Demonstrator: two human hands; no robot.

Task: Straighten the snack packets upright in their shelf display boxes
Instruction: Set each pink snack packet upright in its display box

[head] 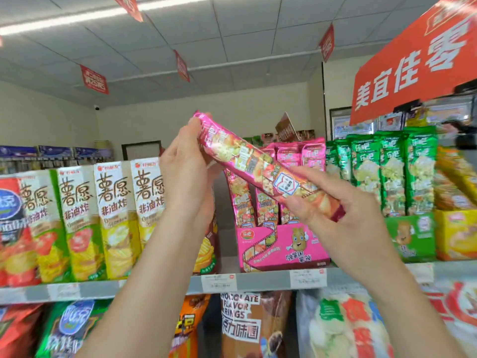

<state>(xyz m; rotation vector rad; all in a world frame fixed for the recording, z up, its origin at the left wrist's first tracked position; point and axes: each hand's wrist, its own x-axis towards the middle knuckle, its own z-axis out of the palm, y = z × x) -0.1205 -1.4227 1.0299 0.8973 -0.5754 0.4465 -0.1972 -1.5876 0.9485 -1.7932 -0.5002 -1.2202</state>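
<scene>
A long pink snack packet (254,164) is held slanted in the air in front of the top shelf, its upper end to the left. My left hand (188,166) grips that upper end and my right hand (338,202) grips the lower end. Behind it stands the pink display box (278,246) with several pink packets (299,156) in it; the left ones lean. To the right, a green display box (410,236) holds several upright green packets (392,171).
White-and-green chip cartons (113,218) line the shelf to the left, with a gap between them and the pink box. A yellow display box (456,233) sits at far right. The shelf edge (258,280) carries price tags; larger snack bags (240,324) fill the shelf below.
</scene>
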